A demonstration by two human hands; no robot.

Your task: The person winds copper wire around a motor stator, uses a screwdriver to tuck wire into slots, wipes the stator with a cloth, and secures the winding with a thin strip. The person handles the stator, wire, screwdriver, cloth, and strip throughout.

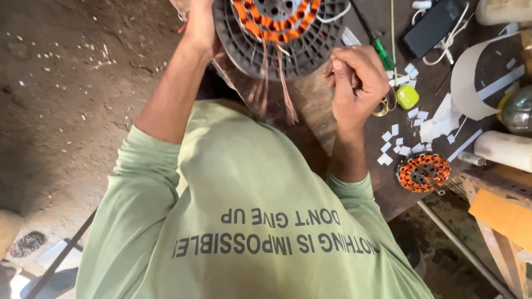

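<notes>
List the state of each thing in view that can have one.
Left hand: gripping the stator's rim.
Right hand: closed in a fist.
Large stator: wound with copper, wire ends hanging loose.
Small stator: wound, lying flat on the table.
Screwdriver: lying unused.

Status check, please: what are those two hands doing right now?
Left hand holds the dark round frame with copper windings. Right hand fisted, pulling thin wire. Loose copper strands dangle between them.

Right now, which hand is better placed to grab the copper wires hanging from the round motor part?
Probably the right hand: it sits fisted just beside the hanging copper wires, off the black round frame. The left hand is at the frame's far rim, seemingly holding it steady.
</notes>
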